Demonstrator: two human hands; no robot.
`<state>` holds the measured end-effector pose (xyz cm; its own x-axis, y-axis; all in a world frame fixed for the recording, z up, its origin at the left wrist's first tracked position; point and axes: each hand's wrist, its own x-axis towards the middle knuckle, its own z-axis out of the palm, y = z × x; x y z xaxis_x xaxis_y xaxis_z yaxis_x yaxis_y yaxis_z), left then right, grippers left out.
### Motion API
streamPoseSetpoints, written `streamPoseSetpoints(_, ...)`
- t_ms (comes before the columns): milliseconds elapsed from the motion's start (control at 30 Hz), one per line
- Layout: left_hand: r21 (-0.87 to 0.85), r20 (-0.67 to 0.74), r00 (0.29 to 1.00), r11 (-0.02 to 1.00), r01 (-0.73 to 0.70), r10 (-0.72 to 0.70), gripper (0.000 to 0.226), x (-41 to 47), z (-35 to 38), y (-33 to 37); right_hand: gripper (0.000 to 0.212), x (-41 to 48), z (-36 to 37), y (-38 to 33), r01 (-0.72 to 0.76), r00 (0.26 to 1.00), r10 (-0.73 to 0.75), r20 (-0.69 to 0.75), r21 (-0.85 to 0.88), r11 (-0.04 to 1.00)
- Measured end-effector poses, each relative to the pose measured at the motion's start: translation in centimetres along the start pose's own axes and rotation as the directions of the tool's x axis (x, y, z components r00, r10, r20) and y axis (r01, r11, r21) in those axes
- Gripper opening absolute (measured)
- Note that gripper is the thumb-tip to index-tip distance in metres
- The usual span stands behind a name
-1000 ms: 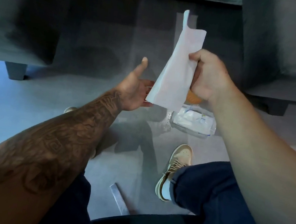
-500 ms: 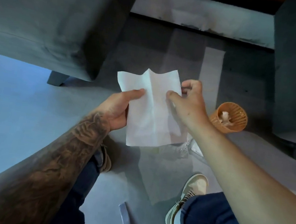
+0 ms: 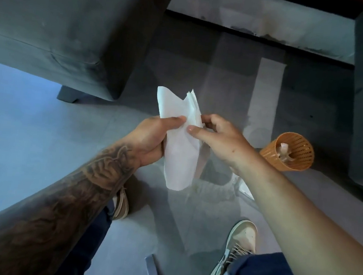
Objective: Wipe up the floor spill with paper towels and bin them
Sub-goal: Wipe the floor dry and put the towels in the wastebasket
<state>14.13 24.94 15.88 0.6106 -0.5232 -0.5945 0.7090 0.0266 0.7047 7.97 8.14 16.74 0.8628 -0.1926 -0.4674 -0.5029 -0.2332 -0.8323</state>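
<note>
Grey tile floor (image 3: 42, 134), wet spill (image 3: 208, 190) at 6 o'clock. White paper towel (image 3: 179, 159), flat a moment ago, now folded; my left hand (image 3: 151, 136) and right hand (image 3: 219, 139) pinch it. Wipe next, I reckon.

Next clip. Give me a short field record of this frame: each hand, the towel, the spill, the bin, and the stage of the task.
left hand: holds the paper towel, thumb on its front
right hand: pinches the same towel from the right
towel state: white, partly folded, held in the air
spill: wet patch on the floor, just below the towel
bin: orange mesh basket to the right, crumpled paper inside
stage: towel not yet on the floor
</note>
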Motion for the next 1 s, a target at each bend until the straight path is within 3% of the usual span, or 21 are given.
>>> streamPoseSetpoints(67, -0.005, -0.019, 1.000, 1.000, -0.002, 0.001, 0.030, 0.0, 0.2, -0.1, 0.024, 0.4, -0.1, 0.3, 0.021, 0.999, -0.021, -0.025, 0.017, 1.000)
streamPoseSetpoints(200, -0.012, -0.087, 0.996, 1.000, 0.013, -0.014, 0.024, 0.3, 0.1, 0.4, 0.038, 1.1, -0.6, 0.5, 0.028, 0.990, -0.022, -0.140, 0.041, 0.999)
streamPoseSetpoints(300, 0.009, -0.182, 0.983, 0.999, 0.032, -0.030, 0.023, 0.7, -0.6, 0.8, 0.037, 1.7, -2.4, 0.8, 0.020, 0.962, -0.009, -0.274, 0.035, 0.999)
streamPoseSetpoints(467, 0.130, -0.499, 0.867, 0.987, 0.098, -0.020, 0.028, 1.7, -2.9, 0.4, 0.033, 2.6, -7.0, 1.3, -0.051, 0.867, 0.142, -0.478, 0.198, 0.979)
streamPoseSetpoints(567, 0.232, -0.570, 0.821, 0.966, 0.112, 0.041, 0.033, 2.0, -3.1, -0.1, 0.024, 2.5, -8.2, 1.2, -0.012, 0.807, 0.072, -0.586, 0.105, 0.994)
streamPoseSetpoints(667, 0.244, -0.550, 0.833, 0.965, 0.091, 0.060, 0.026, 2.2, -2.3, -0.2, 0.024, 1.9, -6.8, 0.4, 0.137, 0.764, -0.210, -0.610, -0.164, 0.977)
streamPoseSetpoints(733, 0.169, -0.488, 0.873, 0.981, 0.091, 0.003, 0.027, 2.0, -1.7, 0.0, 0.019, 1.0, -4.5, -0.1, 0.281, 0.776, -0.408, -0.481, -0.315, 0.906)
streamPoseSetpoints(800, 0.079, -0.399, 0.916, 0.993, 0.083, -0.044, 0.025, 1.8, -1.0, 0.2, 0.017, -0.1, -2.2, -0.3, 0.427, 0.803, -0.525, -0.283, -0.344, 0.837)
streamPoseSetpoints(867, 0.009, -0.326, 0.944, 0.998, 0.058, -0.052, 0.022, 1.6, -0.4, 0.3, 0.017, -0.9, -0.4, -0.2, 0.457, 0.834, -0.526, -0.167, -0.326, 0.828)
streamPoseSetpoints(1000, -0.057, -0.244, 0.970, 0.998, -0.005, -0.009, 0.026, 1.4, 0.6, 0.0, 0.038, -0.6, 0.2, 0.0, 0.284, 0.888, -0.361, -0.286, -0.279, 0.917)
